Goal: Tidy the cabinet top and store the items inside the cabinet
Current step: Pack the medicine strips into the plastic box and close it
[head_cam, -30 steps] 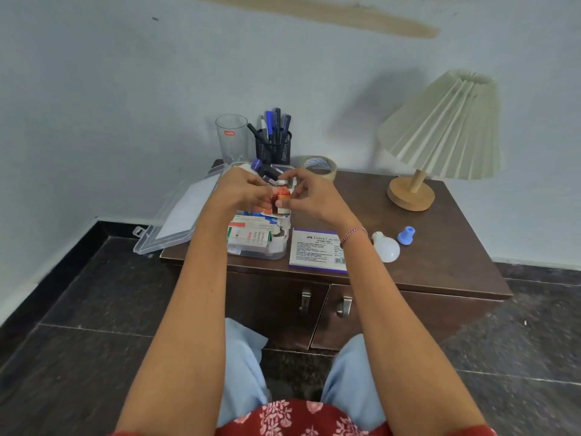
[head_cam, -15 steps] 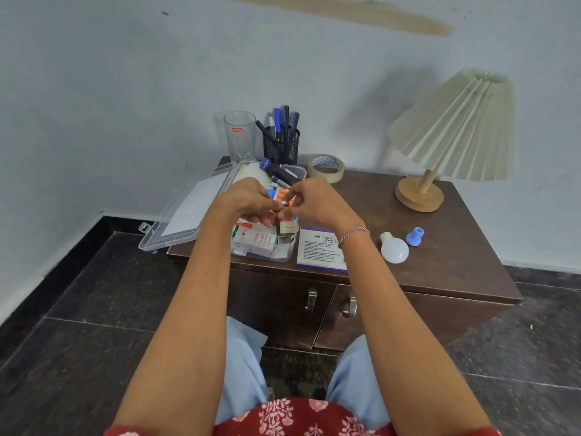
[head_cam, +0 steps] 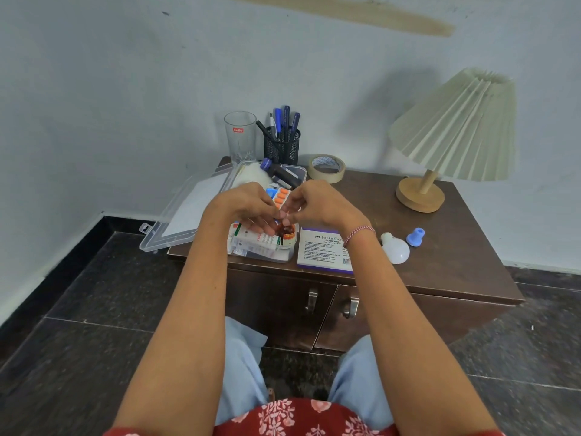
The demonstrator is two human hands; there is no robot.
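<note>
Left hand (head_cam: 245, 209) and right hand (head_cam: 320, 206) both pinch a small brown bottle (head_cam: 287, 235), fingers curled, just over the open clear box (head_cam: 267, 258) on the cabinet top (head_cam: 440, 262).

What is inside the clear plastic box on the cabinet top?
Visible in the box: a blue-capped dark bottle, orange tablets, a white carton, a small brown bottle. The left hand and right hand cover the middle; what lies there is hidden.
</note>
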